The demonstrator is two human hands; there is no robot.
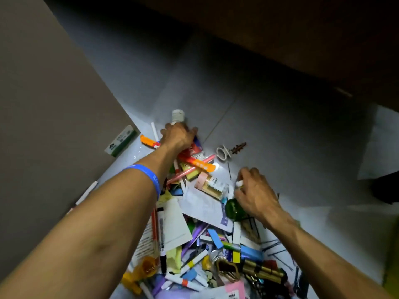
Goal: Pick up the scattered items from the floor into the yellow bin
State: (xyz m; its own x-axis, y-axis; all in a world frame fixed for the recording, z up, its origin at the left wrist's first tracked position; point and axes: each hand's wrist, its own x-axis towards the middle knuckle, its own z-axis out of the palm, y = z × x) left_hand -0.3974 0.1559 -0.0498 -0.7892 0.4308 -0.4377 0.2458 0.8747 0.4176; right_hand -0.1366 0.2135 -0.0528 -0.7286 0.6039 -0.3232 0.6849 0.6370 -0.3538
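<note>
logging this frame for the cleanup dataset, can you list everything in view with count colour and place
white-capped bottle: one, white, far end of the pile, under the left hand
green and white box: one, by the grey wall at left
orange strips: two, orange, crossing beneath the left hand
white clip: one, white, on bare floor right of the bottle
brown toothed clip: one, brown, beside the white clip
green round object: one, dark green, beneath the right hand
brass lock cylinder: one, brass, near bottom of the pile
pile of pens, papers and erasers: many, mixed colours, centre floor
blue wristband: one, left forearm
left hand: grip on the bottle
right hand: pinches a small white item
</note>
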